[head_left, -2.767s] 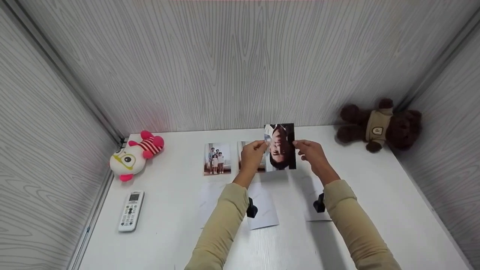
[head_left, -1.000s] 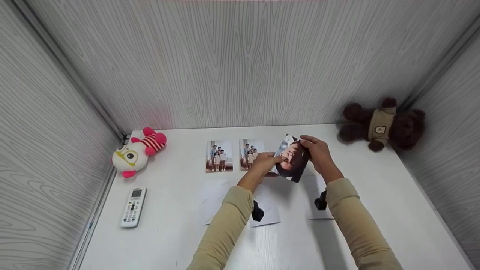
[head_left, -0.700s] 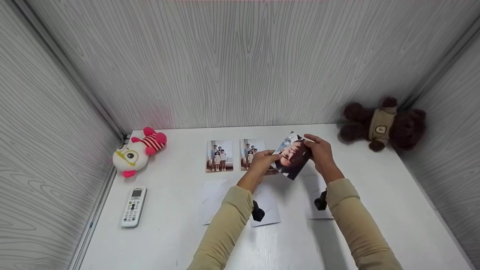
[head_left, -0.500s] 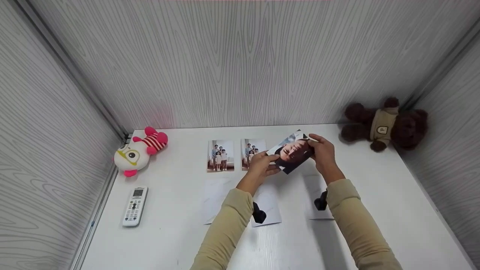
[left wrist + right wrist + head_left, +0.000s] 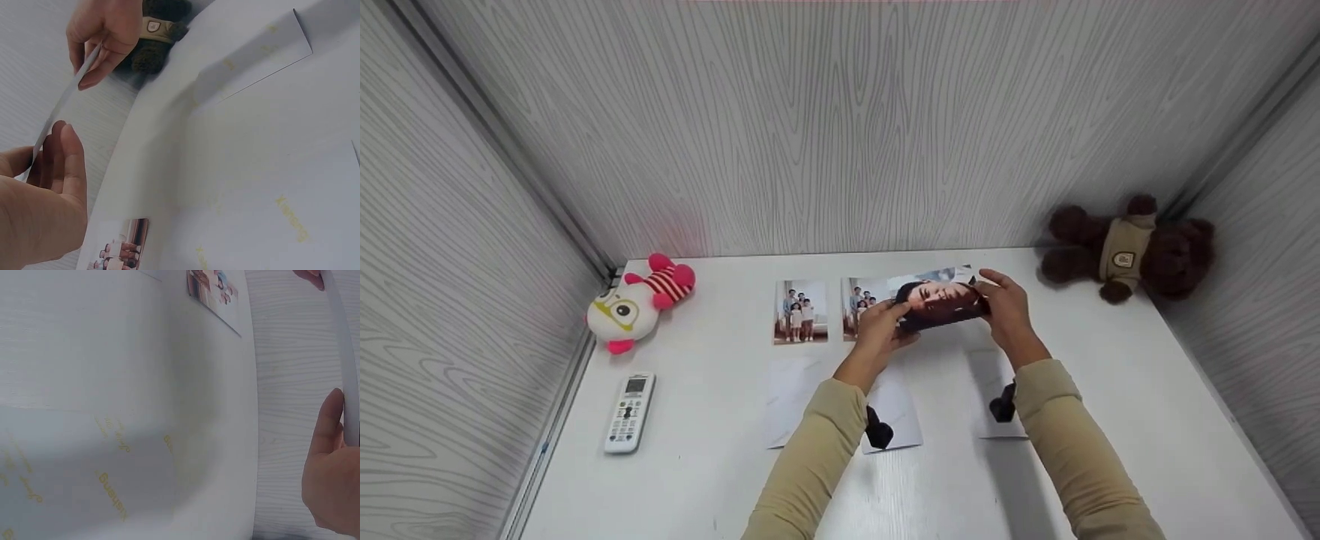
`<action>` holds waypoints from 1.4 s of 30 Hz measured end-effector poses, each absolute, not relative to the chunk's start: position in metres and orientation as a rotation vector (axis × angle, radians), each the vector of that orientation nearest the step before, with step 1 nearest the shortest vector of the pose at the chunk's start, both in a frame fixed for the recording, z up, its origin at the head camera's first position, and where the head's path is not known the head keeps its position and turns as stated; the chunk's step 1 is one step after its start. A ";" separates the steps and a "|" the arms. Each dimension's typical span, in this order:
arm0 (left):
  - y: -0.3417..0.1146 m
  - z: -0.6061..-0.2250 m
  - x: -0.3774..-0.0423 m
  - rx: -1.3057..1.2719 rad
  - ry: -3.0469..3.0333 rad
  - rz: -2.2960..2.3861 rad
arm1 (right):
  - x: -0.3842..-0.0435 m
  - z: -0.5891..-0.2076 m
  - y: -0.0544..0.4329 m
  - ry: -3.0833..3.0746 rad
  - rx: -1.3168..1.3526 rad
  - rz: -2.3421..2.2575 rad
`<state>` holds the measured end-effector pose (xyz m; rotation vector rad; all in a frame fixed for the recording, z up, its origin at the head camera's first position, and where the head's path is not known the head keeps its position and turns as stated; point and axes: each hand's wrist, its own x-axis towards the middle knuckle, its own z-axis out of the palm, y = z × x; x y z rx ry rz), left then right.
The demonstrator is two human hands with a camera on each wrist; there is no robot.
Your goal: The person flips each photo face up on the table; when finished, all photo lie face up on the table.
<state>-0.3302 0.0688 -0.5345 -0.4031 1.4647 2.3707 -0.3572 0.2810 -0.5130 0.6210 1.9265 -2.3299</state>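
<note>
A portrait photo (image 5: 941, 300) is held above the table, lying sideways with the head toward the left. My left hand (image 5: 877, 330) pinches its left end, thumb on the picture side and fingers behind. At the opposite end my right hand (image 5: 1006, 307) grips the edge. Both wrist views show the photo's pale back nearly edge-on. Two family photos lie picture side up: one at the left (image 5: 800, 311), the other (image 5: 855, 307) partly covered by my left hand and the portrait. Closer to me lie white sheets, one at left (image 5: 791, 401), one in the middle (image 5: 900, 416), one at right (image 5: 994, 426).
Toward the left edge are a pink and white plush toy (image 5: 634, 311) and a white remote control (image 5: 630, 412). A brown teddy bear (image 5: 1129, 251) lies at the back right corner. Grey wood-patterned panels enclose the white table (image 5: 720, 465). Yellow lettering (image 5: 112, 495) marks the right sheet.
The portrait photo was upside down between both hands; it has turned until its long side runs across. My left hand shifted its hold onto what is now the left end.
</note>
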 end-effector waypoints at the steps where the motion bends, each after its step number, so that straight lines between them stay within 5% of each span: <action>1: 0.068 -0.534 -0.331 -0.404 1.468 2.369 | -0.357 -0.514 0.282 1.926 0.622 -2.321; 42: 0.089 -0.535 -0.329 -0.501 1.431 2.600 | -0.349 -0.528 0.273 1.884 0.536 -2.331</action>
